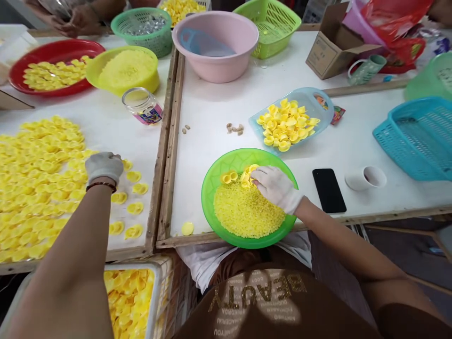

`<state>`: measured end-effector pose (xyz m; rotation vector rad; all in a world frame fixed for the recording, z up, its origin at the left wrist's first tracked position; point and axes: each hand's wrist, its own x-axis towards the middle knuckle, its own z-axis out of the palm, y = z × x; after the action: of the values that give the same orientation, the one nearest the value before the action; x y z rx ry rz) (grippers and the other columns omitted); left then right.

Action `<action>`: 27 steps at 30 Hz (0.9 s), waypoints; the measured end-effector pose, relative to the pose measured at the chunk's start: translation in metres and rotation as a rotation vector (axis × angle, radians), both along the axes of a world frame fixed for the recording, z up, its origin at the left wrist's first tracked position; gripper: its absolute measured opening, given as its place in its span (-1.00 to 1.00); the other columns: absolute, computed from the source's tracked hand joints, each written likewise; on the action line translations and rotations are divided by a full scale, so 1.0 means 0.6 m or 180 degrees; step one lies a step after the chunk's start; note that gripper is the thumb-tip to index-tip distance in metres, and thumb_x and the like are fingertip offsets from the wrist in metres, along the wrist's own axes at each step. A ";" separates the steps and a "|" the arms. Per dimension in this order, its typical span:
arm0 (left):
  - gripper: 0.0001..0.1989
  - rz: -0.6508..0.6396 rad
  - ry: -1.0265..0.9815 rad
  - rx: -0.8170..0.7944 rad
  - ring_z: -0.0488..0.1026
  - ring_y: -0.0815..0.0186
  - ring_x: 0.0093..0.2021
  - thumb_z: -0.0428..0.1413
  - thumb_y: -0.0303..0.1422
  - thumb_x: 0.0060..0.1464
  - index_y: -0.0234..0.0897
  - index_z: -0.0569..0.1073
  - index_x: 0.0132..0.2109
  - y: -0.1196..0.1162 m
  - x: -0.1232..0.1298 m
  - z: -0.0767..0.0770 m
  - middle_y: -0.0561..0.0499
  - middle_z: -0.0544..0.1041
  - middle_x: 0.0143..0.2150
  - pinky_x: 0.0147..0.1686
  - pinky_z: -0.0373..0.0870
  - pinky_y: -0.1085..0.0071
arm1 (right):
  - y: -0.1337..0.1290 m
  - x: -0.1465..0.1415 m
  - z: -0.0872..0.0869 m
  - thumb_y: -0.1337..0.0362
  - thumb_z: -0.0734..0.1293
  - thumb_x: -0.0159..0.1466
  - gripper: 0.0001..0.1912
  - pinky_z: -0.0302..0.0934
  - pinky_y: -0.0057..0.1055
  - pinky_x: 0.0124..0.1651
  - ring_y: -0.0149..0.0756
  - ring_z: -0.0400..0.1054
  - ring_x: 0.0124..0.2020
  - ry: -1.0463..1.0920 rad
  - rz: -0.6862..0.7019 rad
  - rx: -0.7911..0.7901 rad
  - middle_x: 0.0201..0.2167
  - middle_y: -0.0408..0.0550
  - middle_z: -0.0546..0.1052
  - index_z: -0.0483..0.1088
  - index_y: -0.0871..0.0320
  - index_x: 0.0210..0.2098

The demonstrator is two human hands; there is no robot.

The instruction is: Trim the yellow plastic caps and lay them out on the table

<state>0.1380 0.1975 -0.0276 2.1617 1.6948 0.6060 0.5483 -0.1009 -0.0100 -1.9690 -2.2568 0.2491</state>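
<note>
My left hand, in a white glove, is closed above the right edge of a wide spread of small yellow cup-shaped pieces. Its fingers curl away from me, so whatever they hold is hidden. In a white glove too, my right hand is closed on small yellow cup-shaped pieces over the far side of a green bowl. Fine yellow pellets fill much of that bowl. Another pair of yellow cups lies in it, left of my fingers.
A blue scoop with yellow cups lies beyond the bowl. A phone and white cup are at right. A clear jar, pink basin and red tray stand farther back. Another person's hands show top left.
</note>
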 end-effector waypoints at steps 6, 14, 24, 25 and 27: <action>-0.78 -0.0034 -0.0063 0.0745 0.49 0.07 0.02 0.15 -0.23 0.22 -0.29 0.53 -0.13 -0.129 0.138 0.046 -0.04 0.58 -0.13 0.19 0.39 0.00 | 0.119 -0.066 -0.013 0.51 0.21 0.34 -0.74 0.06 -0.12 -0.08 0.03 0.33 -0.04 -0.0838 0.0240 -0.0349 -0.08 0.22 0.56 0.53 0.25 -0.15; -0.71 -0.1256 -0.1277 -0.0009 0.56 0.27 -0.22 0.14 -0.29 0.26 -0.32 0.53 0.06 -0.359 0.308 0.055 -0.16 0.62 -0.01 -0.11 0.50 0.31 | 0.079 -0.051 0.016 0.26 0.30 0.35 -0.82 0.12 -0.13 -0.05 0.00 0.38 -0.09 -0.0161 0.0018 -0.0090 -0.22 0.14 0.57 0.50 0.20 -0.29; -0.80 -0.0926 -0.2437 -0.1937 0.51 0.36 -0.42 0.12 -0.25 0.21 -0.32 0.50 -0.19 -0.387 0.341 0.022 0.04 0.50 -0.39 -0.37 0.46 0.46 | -0.050 -0.024 -0.031 0.25 0.21 0.45 -0.77 0.23 -0.17 -0.06 -0.03 0.42 -0.13 0.0246 0.0608 -0.0659 -0.17 0.15 0.54 0.47 0.22 -0.14; -0.80 -0.0907 -0.2448 -0.1963 0.51 0.36 -0.41 0.12 -0.25 0.20 -0.31 0.49 -0.21 -0.388 0.341 0.018 0.04 0.49 -0.39 -0.36 0.47 0.46 | -0.058 -0.033 -0.040 0.25 0.21 0.45 -0.76 0.23 -0.15 -0.07 -0.02 0.42 -0.14 0.0098 0.0678 -0.0760 -0.17 0.16 0.54 0.47 0.23 -0.15; -0.80 -0.0907 -0.2399 -0.1983 0.51 0.36 -0.40 0.12 -0.25 0.19 -0.31 0.49 -0.23 -0.390 0.341 0.012 0.03 0.49 -0.38 -0.36 0.48 0.45 | -0.064 -0.045 -0.051 0.25 0.19 0.47 -0.74 0.22 -0.18 -0.13 -0.09 0.41 -0.22 0.0175 0.0655 -0.0985 -0.23 0.12 0.55 0.46 0.22 -0.20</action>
<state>0.3427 -0.0364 -0.0206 1.4245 0.9685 0.5987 0.5210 -0.1392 -0.0404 -1.8275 -2.5113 0.7053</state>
